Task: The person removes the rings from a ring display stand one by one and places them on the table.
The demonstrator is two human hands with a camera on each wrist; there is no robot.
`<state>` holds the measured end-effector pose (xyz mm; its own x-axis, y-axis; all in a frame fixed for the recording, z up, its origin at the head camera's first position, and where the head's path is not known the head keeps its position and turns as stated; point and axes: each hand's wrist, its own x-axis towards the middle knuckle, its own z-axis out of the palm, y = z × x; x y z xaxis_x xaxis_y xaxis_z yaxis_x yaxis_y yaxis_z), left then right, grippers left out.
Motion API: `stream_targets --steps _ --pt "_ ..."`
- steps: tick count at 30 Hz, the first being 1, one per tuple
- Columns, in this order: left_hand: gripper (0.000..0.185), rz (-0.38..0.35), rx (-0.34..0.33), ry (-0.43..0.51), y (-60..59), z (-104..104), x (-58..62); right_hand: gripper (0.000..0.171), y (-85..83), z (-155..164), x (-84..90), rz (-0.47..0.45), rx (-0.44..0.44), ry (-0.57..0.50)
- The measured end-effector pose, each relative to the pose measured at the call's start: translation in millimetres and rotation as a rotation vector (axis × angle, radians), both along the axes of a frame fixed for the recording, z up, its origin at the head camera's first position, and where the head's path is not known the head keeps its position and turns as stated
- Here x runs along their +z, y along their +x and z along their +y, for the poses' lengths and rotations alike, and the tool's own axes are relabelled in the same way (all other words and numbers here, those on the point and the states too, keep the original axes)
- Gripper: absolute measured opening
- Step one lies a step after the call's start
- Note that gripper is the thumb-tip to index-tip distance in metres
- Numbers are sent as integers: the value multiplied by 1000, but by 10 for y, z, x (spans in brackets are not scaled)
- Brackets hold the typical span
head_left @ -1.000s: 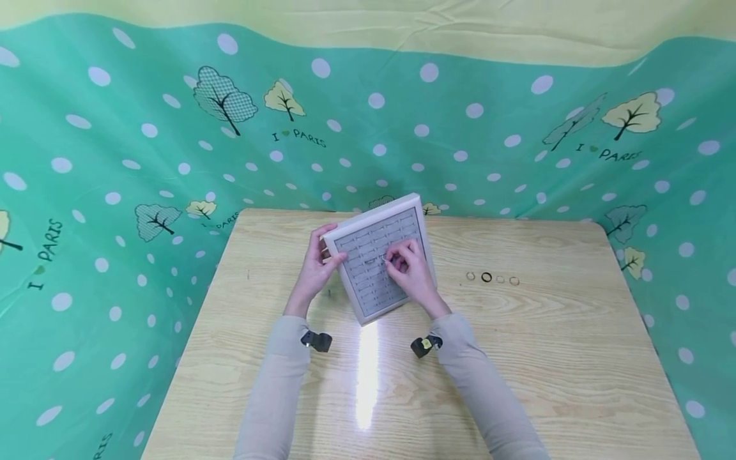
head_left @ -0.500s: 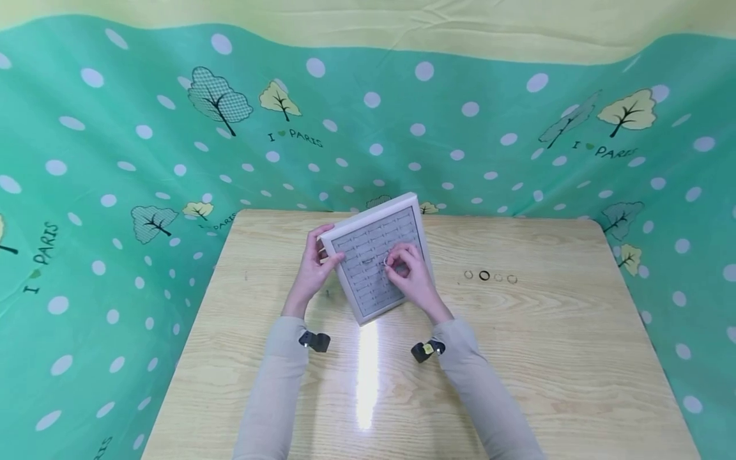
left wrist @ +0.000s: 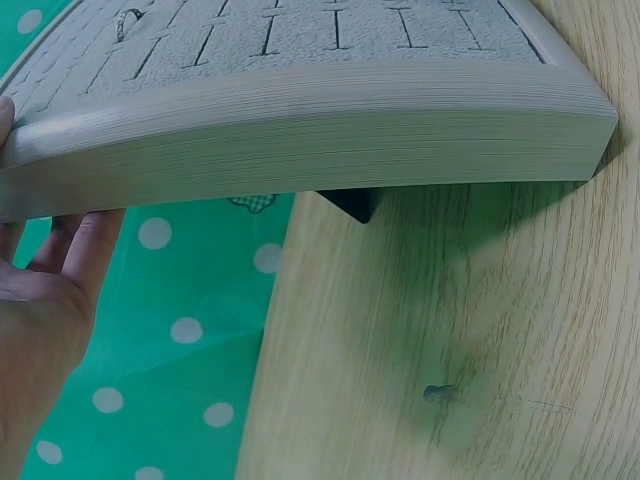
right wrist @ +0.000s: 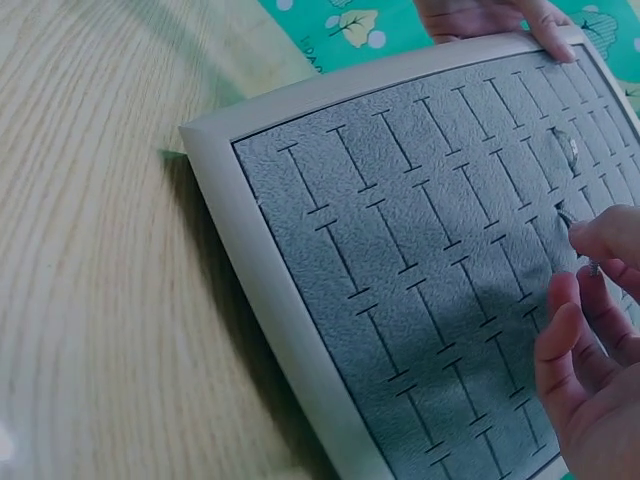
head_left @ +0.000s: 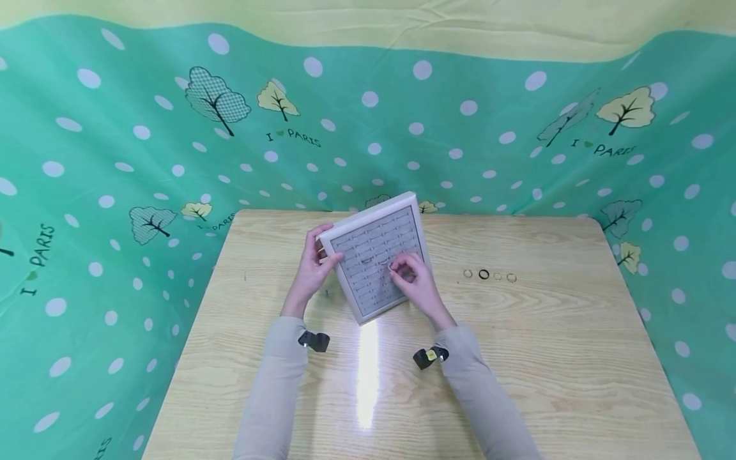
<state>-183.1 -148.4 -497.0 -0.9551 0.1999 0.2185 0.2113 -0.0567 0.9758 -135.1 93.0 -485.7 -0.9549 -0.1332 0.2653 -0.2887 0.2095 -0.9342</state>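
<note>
The tray [head_left: 368, 289], pale-framed with a grey slotted pad, is located near the far middle of the wooden table [head_left: 552, 338], tilted with its face toward the person. The left hand [head_left: 312, 269] grasps the tray at its far left corner, thumb over the frame and fingers behind. The right hand [head_left: 421, 291] is over the tray's pad, with thumb and fingertip pinching a pinched ring [right wrist: 594, 268]; this is mostly hidden by the fingers, and whether it enters a slot cannot be determined. One seated ring [right wrist: 573, 150] stands in a slot just beside, on the side toward the left hand.

To the right of the tray, four rings lie on the table in a row, well apart from it: one pale, one black ring [head_left: 484, 275], then two further pale ones. A black band [head_left: 315, 341] is worn at the left wrist and another at the right. Behind the table hangs a green dotted curtain [head_left: 345, 144].
</note>
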Motion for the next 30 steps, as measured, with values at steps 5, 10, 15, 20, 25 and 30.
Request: stream_targets --steps 5,10,15,20,25,30 --pt "59 -20 8 -9 -1 9 20 10 19 48 -78 -42 -17 -18" --pt "59 -24 10 -13 1 12 24 9 30 89 -135 -70 -28 -23" --pt "59 -25 9 -14 7 13 30 10 43 135 -160 -102 -39 -27" --pt "60 -19 7 -11 4 13 32 11 52 183 -147 -140 -59 -16" --pt "60 -15 1 -4 1 15 31 13 64 249 -133 -151 -86 4" --pt "62 -33 0 -2 4 5 36 13 46 342 -250 -127 -89 -36"
